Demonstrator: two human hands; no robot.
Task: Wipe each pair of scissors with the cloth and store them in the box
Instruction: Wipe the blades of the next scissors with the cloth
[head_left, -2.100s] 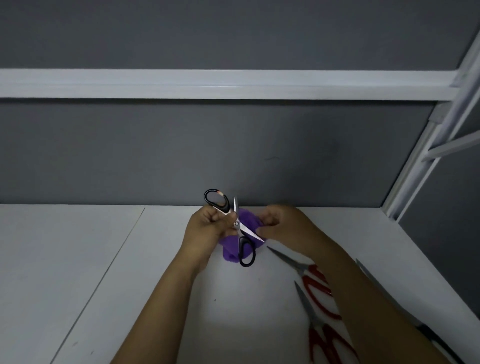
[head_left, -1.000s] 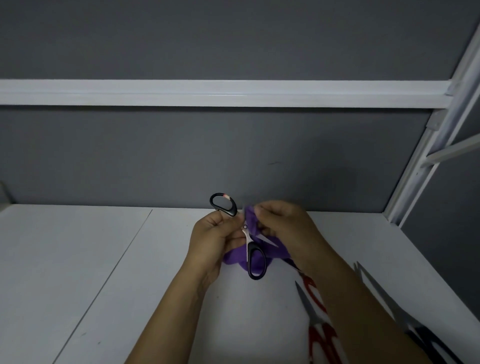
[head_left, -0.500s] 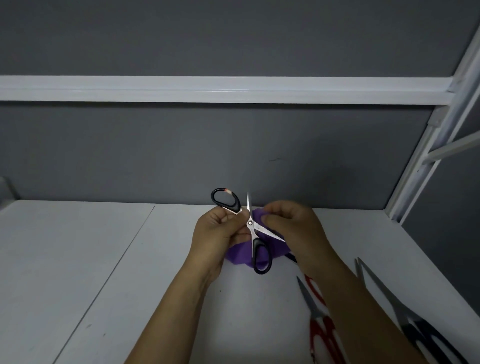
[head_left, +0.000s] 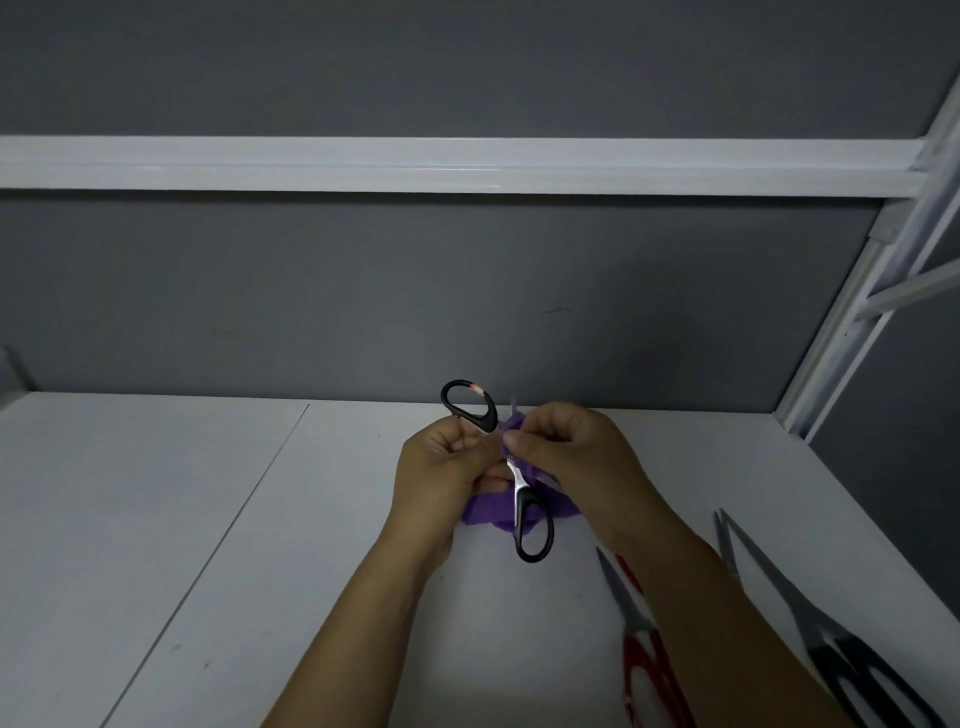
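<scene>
My right hand (head_left: 566, 447) has climbed since half a second ago. It was low beside the bared blades, and now it sits over them with the purple cloth (head_left: 488, 512) bunched up around the steel.

The grey wall (head_left: 363, 291) fills most of what I see, crossed by a white rail (head_left: 415, 166) that meets a slanted white frame (head_left: 857, 322) on the right. Below it lies the white tabletop (head_left: 208, 519), with a thin seam running through its left half.

My left hand (head_left: 441, 467) and my right meet above the middle of the tabletop, knuckles almost touching.

Near the right edge lie the large dark-handled scissors (head_left: 810, 623), blades slightly apart and pointing away from me. Just left of them are the red-handled scissors (head_left: 631, 618), partly under my right forearm.

The cloth hangs below my hands and wraps upward between them. My right fingers (head_left: 524, 441) pinch it, thumb pressed to forefinger, around one blade, of which only a blurred tip shows above them.

The small black-handled scissors (head_left: 519, 488) are held between both hands, clear of the tabletop. One handle loop sticks up above my left hand and the other hangs down in front of the cloth. My left fingers (head_left: 467, 452) are curled tight around the shank just below the upper loop.
</scene>
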